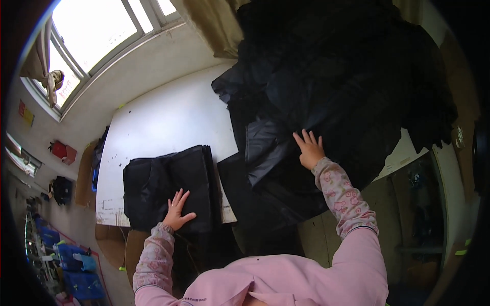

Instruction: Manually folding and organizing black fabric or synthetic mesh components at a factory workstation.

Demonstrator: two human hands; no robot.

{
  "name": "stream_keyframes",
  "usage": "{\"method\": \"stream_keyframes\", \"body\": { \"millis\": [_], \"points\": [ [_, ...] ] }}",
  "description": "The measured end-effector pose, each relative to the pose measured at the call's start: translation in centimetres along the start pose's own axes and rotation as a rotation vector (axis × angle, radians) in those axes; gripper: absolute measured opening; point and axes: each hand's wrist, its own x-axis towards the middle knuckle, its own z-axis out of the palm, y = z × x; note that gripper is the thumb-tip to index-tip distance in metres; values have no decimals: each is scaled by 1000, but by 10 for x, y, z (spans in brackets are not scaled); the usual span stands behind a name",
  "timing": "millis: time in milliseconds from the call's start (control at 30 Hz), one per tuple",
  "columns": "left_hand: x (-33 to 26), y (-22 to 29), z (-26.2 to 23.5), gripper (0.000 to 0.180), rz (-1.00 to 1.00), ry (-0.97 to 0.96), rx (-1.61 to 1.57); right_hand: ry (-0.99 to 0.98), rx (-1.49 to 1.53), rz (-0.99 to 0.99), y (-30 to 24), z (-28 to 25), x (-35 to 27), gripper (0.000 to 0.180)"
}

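Note:
A squared stack of black fabric pieces (148, 183) lies at the near left part of the white table (168, 115). My left hand (178, 211) rests on this stack near its front right side, fingers spread. To the right, a large heap of black fabric (347, 97) covers the table and hangs over its near edge. My right hand (310, 150) lies on that heap with the fingers apart, beside a shinier dark folded piece (265, 148). Neither hand grips anything that I can see. Both forearms wear flowered pink sleeve covers.
A window (97, 30) with tan curtains (214, 25) is beyond the table. Cardboard boxes (109, 242) stand below the table's left edge. Blue bins (76, 257) line the floor at far left. A red box (62, 151) hangs on the left wall.

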Motion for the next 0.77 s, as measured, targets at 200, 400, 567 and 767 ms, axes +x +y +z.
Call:
{"method": "stream_keyframes", "body": {
  "millis": [200,400,567,767],
  "points": [
    [11,65,-34,61,106,209,25,89,299,-409,-78,-28,-57,55],
    [35,145,-3,37,272,42,-344,239,10,-268,-103,7,-44,76],
    [75,157,66,80,144,-12,-498,465,255,-272,-104,15,-5,13],
    [100,219,49,91,403,94,-950,551,708,-437,-200,-85,-34,18]
  ]
}}
